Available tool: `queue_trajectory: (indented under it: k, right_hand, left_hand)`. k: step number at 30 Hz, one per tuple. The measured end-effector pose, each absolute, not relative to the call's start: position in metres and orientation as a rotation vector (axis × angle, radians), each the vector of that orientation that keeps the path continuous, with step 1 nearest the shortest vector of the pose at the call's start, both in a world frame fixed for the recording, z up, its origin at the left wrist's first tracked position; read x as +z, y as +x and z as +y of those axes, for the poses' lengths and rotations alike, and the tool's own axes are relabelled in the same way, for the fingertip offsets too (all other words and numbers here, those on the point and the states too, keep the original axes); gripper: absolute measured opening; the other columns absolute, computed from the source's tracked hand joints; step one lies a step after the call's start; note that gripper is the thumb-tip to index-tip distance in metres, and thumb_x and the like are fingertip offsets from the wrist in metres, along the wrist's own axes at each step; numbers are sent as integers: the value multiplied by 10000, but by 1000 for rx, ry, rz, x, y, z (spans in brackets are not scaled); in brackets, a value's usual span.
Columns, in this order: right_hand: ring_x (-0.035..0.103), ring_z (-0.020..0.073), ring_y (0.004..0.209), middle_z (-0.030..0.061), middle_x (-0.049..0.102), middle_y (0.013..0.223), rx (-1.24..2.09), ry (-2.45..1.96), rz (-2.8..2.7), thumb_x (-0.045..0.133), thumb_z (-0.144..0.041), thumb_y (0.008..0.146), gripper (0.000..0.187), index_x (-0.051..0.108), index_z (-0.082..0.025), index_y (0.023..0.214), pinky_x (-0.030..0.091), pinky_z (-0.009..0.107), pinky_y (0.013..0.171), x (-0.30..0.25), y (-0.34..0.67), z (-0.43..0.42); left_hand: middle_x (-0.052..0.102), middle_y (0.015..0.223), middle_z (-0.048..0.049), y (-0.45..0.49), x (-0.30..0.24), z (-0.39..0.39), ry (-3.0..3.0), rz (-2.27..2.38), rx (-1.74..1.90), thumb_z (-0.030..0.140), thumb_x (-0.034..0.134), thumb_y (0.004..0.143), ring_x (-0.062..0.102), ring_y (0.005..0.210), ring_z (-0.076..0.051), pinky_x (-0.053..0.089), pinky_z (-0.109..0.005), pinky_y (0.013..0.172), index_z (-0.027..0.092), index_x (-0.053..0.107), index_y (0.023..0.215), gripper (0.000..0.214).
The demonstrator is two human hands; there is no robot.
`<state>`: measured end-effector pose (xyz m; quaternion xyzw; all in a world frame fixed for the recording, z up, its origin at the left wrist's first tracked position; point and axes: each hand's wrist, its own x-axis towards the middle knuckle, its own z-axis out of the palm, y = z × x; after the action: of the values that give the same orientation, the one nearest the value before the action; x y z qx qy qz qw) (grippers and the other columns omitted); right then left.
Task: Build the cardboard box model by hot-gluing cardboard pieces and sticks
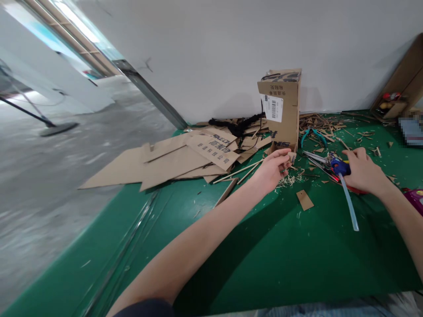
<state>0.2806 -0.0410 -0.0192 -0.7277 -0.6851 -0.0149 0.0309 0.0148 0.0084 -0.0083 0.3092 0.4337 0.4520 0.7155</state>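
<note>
My left hand [275,168] reaches out over the green table [251,259], its fingers curled and pinched on a small cardboard piece [292,156] at the foot of an upright cardboard box [281,110]. Thin wooden sticks [238,171] lie just under that hand. My right hand [362,171] is closed round a blue glue gun [340,167] whose clear glue stick [349,203] points back toward me. Scissors [315,159] lie beside the gun's nose.
Flattened cardboard sheets [158,163] spread over the table's left edge. Teal pliers [312,133], wood scraps and shavings litter the back right. A small cardboard tag [304,200] lies between my hands. A black cable [238,125] sits by the wall, an open box [401,88] at far right.
</note>
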Motion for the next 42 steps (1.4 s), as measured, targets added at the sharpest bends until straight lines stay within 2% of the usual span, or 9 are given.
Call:
queue_trajectory:
  k: [9, 13, 16, 20, 25, 31, 35, 37, 42]
  right_hand:
    - [484, 456, 1201, 243, 473, 1373, -173, -2191, -2196, 536, -383, 804, 741, 384, -105, 1474, 509, 554, 816, -25, 281, -44]
    - [523, 372, 1142, 183, 547, 1319, -518, -1834, -2205, 479, -203, 857, 583, 461, -139, 1436, 470, 499, 859, -14, 267, -52]
    - [560, 305, 1041, 143, 642, 1182, -569, -1483, -2284, 403, -132, 923, 435, 569, -156, 1324, 432, 456, 860, -10, 245, -60]
    - [579, 288, 1050, 137, 681, 1183, -272, -1247, -2498, 425, -333, 1003, 382, 593, -146, 1291, 418, 435, 866, -18, 217, -69]
    - [593, 328, 1056, 148, 699, 1158, 1, -1239, -2658, 581, -584, 892, 576, 625, -148, 1266, 427, 476, 875, -28, 200, -75]
    - [630, 319, 1024, 155, 678, 1143, 147, -1235, -2680, 602, -304, 871, 424, 631, -126, 1254, 493, 487, 880, -25, 197, -76]
    - [661, 280, 961, 166, 626, 1214, 238, -1175, -2668, 460, -82, 854, 509, 555, -127, 1352, 562, 448, 795, -31, 201, -73]
    - [669, 265, 951, 170, 595, 1257, 314, -1167, -2610, 414, -69, 878, 510, 536, -142, 1368, 582, 441, 772, -34, 204, -72]
    - [638, 244, 1112, 124, 596, 1240, 676, -1088, -2138, 458, -180, 947, 349, 598, -226, 1264, 569, 440, 920, -35, 205, -68]
  left_hand:
    - [634, 759, -14, 14, -7, 9, 692, 970, 999, 69, 634, 844, 571, 638, -106, 349, -260, 558, 177, 680, 924, 142]
    - [636, 757, -12, 14, -6, 8, 695, 962, 1003, 69, 643, 832, 566, 632, -104, 348, -257, 561, 183, 673, 927, 152]
    - [633, 751, -7, 14, -5, 7, 692, 966, 1024, 58, 620, 841, 567, 627, -98, 344, -249, 555, 177, 662, 921, 150]
    - [622, 737, 0, 13, -6, 9, 720, 970, 1095, 59, 618, 826, 586, 638, -104, 358, -249, 557, 178, 659, 921, 157]
    - [625, 765, 13, 11, -6, 14, 729, 960, 1160, 77, 632, 796, 590, 641, -101, 383, -249, 568, 191, 660, 911, 164]
    - [616, 714, 19, 9, -4, 19, 719, 943, 1206, 82, 657, 755, 583, 629, -108, 379, -240, 560, 201, 645, 913, 198]
    - [627, 730, 14, 7, 2, 21, 704, 961, 1311, 90, 663, 755, 582, 645, -107, 378, -238, 558, 204, 639, 924, 206]
    - [621, 718, 17, 5, 6, 21, 708, 939, 1392, 98, 663, 763, 575, 646, -103, 381, -234, 559, 208, 638, 921, 194]
    - [636, 737, 18, 3, 14, 20, 753, 883, 1476, 97, 662, 777, 575, 666, -97, 397, -229, 580, 224, 640, 909, 184]
